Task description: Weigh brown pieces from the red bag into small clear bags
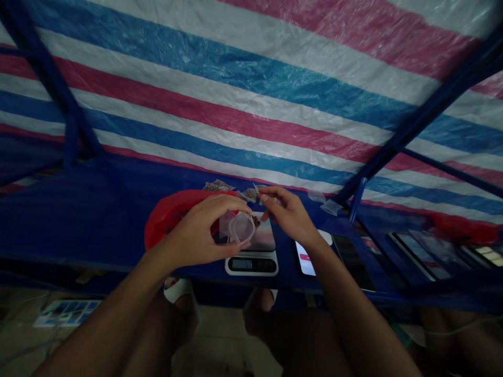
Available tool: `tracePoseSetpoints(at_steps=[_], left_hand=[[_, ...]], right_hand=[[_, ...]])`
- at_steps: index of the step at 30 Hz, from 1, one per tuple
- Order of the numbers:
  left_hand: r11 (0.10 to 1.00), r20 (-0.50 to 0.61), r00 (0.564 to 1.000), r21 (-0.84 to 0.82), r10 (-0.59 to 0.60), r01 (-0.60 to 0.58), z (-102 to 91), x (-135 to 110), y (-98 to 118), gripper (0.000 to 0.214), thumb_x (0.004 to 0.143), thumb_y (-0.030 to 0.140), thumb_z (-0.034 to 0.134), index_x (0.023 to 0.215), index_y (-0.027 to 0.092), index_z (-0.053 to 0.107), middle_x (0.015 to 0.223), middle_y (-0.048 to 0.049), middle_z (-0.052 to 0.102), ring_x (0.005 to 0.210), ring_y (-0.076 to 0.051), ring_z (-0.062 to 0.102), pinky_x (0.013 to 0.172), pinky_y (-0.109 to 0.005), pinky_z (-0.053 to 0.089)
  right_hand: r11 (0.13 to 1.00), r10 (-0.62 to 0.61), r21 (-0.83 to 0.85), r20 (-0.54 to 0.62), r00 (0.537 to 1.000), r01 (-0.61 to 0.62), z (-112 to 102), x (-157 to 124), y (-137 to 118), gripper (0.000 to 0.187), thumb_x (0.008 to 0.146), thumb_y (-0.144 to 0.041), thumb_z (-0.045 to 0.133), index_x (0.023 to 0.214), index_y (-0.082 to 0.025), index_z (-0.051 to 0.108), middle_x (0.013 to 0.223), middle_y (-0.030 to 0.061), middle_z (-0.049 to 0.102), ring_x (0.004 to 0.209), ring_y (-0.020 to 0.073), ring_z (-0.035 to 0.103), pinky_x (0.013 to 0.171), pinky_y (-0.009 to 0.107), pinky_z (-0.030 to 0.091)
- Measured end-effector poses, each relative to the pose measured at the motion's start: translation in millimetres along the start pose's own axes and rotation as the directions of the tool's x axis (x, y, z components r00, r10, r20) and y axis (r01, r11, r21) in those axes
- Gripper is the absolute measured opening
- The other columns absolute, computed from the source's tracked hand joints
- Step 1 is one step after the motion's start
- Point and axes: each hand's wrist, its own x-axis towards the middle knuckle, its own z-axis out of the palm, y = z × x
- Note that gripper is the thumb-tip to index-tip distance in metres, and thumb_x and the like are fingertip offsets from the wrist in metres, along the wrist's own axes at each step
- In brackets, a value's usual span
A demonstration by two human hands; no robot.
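Observation:
My left hand (206, 228) is curled around a small clear plastic cup (241, 229), its round rim facing me, above a kitchen scale (251, 265). The scale has a silver plate and a lit display whose figures are too blurred to read. Reddish-brown bits (256, 222) show just right of the cup, over the plate. My right hand (285, 209) is pinched beyond the plate, a thin pale edge showing at its fingertips; what it holds is unclear. Partly behind my left hand is a red basin (165, 214), its contents mostly hidden.
Small clear bags with brownish contents (218, 186) lie behind the basin. More clear bags (330, 206) are at the back right. A lit phone (305, 259) and a dark flat device (351, 259) lie on the blue table (78, 209). Blue metal posts (408, 128) frame a striped tarp.

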Motion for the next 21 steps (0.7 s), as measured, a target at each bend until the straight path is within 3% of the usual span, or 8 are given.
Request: tracePoseSetpoints(at_steps=[2, 5, 8, 11, 15, 21], left_hand=[[0.989, 0.056, 0.988, 0.005, -0.145, 0.145, 0.3, -3.4, -9.4, 0.045, 0.083, 0.036, 0.079, 0.125, 0.024, 0.067, 0.121, -0.0050, 0.076, 0.109, -0.025, 0.072, 0.097, -0.038, 0.057], [0.951, 0.148, 0.939, 0.043, -0.311, 0.308, 3.5, -5.8, -27.5, 0.046, 0.083, 0.047, 0.080, 0.122, 0.024, 0.070, 0.113, -0.0043, 0.078, 0.098, -0.024, 0.074, 0.087, -0.035, 0.057], [0.913, 0.187, 0.894, 0.088, -0.407, 0.398, 8.4, -5.4, -41.4, 0.051, 0.080, 0.056, 0.080, 0.118, 0.024, 0.071, 0.107, -0.0038, 0.079, 0.091, -0.024, 0.073, 0.079, -0.034, 0.055], [0.893, 0.213, 0.869, 0.170, -0.446, 0.416, 13.2, -4.0, -46.0, 0.055, 0.079, 0.062, 0.079, 0.120, 0.025, 0.070, 0.104, -0.0036, 0.079, 0.089, -0.025, 0.073, 0.074, -0.032, 0.051], [0.872, 0.220, 0.857, 0.282, -0.466, 0.401, 18.6, -2.4, -44.6, 0.058, 0.078, 0.067, 0.076, 0.120, 0.028, 0.071, 0.099, -0.0040, 0.080, 0.087, -0.027, 0.073, 0.070, -0.033, 0.047], [0.865, 0.225, 0.850, 0.293, -0.477, 0.408, 25.5, -1.6, -46.9, 0.053, 0.084, 0.070, 0.068, 0.116, 0.027, 0.069, 0.093, -0.0049, 0.078, 0.081, -0.028, 0.073, 0.064, -0.033, 0.044]], right_hand=[[0.981, -0.096, -0.173, -0.052, 0.994, 0.086, -14.1, 1.0, 15.7, 0.030, 0.092, -0.042, 0.070, 0.111, -0.019, 0.072, 0.104, 0.0069, 0.076, 0.079, 0.0182, 0.069, 0.072, 0.034, 0.055], [0.942, -0.092, -0.309, 0.140, 0.986, 0.132, -26.1, -2.2, 38.3, 0.034, 0.087, -0.035, 0.077, 0.117, -0.019, 0.073, 0.114, 0.0092, 0.076, 0.099, 0.0232, 0.071, 0.089, 0.040, 0.057], [0.931, -0.035, -0.342, 0.269, 0.962, 0.129, -24.1, -6.4, 50.7, 0.044, 0.082, -0.037, 0.084, 0.121, -0.020, 0.073, 0.121, 0.0105, 0.076, 0.107, 0.0252, 0.071, 0.095, 0.043, 0.056], [0.937, -0.009, -0.327, 0.320, 0.947, 0.119, -16.1, -6.8, 53.6, 0.046, 0.079, -0.038, 0.087, 0.119, -0.019, 0.075, 0.118, 0.0104, 0.077, 0.104, 0.0242, 0.072, 0.096, 0.041, 0.057], [0.938, -0.034, -0.320, 0.293, 0.956, 0.132, -9.5, -4.3, 53.9, 0.031, 0.083, -0.035, 0.083, 0.108, -0.018, 0.076, 0.107, 0.0082, 0.079, 0.096, 0.0225, 0.072, 0.092, 0.040, 0.055], [0.944, -0.092, -0.283, 0.271, 0.958, 0.171, -7.8, -4.5, 51.9, 0.032, 0.086, -0.031, 0.079, 0.114, -0.019, 0.073, 0.113, 0.0082, 0.077, 0.104, 0.0233, 0.071, 0.098, 0.042, 0.052]])
